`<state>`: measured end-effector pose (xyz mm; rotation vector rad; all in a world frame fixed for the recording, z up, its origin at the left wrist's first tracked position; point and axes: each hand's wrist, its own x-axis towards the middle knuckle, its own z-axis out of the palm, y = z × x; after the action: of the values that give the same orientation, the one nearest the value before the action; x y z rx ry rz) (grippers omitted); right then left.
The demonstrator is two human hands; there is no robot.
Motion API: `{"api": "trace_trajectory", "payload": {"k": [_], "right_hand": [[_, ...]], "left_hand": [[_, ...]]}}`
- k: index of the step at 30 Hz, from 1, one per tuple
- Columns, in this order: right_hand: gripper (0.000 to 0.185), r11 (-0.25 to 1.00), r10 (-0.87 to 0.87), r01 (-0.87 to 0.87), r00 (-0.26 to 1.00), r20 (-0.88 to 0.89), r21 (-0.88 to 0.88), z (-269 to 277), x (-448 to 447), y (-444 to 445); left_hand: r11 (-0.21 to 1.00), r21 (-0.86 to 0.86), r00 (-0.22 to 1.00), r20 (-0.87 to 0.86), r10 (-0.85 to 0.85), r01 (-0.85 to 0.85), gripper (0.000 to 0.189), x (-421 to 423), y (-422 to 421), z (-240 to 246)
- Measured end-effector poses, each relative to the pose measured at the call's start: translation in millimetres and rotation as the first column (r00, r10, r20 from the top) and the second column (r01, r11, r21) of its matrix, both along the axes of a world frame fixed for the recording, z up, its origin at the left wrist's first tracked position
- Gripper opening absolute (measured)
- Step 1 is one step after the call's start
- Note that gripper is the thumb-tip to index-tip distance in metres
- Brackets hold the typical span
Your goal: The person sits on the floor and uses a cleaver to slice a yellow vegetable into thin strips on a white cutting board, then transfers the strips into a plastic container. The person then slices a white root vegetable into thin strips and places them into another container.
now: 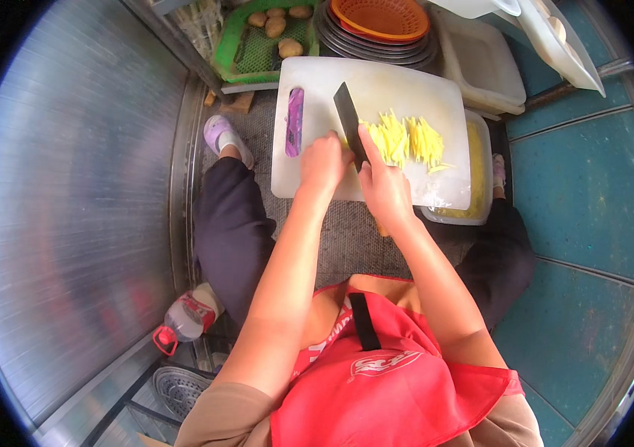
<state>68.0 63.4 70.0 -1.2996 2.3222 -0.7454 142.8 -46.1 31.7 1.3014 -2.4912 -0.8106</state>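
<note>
A white plastic cutting board (pixel 317 84) lies before me, with a purple item showing through its handle slot. My right hand (pixel 386 187) grips a dark-bladed kitchen knife (pixel 346 112), its index finger laid along the blade. Just left of the blade, my left hand (pixel 325 162) has its fingers curled down on a yellow piece, mostly hidden beneath them. To the right of the knife are two heaps of thin yellow strips, likely potato: one beside the blade (pixel 392 137), the other a bit farther right (pixel 426 139).
Behind the board, a green plastic basket (pixel 227 56) holds several potatoes (pixel 275 27). Orange baskets (pixel 381 19) top stacked round trays (pixel 345 47). A tub of yellow contents (pixel 479 167) sits under the board's right edge; stacked white tubs (pixel 482 56) stand behind. A plastic bottle (pixel 191 315) lies lower left.
</note>
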Motion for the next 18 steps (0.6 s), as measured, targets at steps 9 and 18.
{"api": "trace_trajectory", "payload": {"k": [9, 18], "right_hand": [[0.061, 0.996, 0.004, 0.000, 0.999, 0.036, -0.088, -1.8, -0.9, 1.9], [0.063, 1.000, 0.010, -0.011, 1.000, -0.003, -0.027, -2.5, -0.8, -2.5]], "left_hand": [[0.999, 0.010, 0.999, 0.017, 0.032, -0.032, 0.031, 1.8, 2.2, -2.8], [1.000, -0.004, 1.000, -0.026, 0.015, -0.016, 0.030, 4.3, -0.5, -8.9]]}}
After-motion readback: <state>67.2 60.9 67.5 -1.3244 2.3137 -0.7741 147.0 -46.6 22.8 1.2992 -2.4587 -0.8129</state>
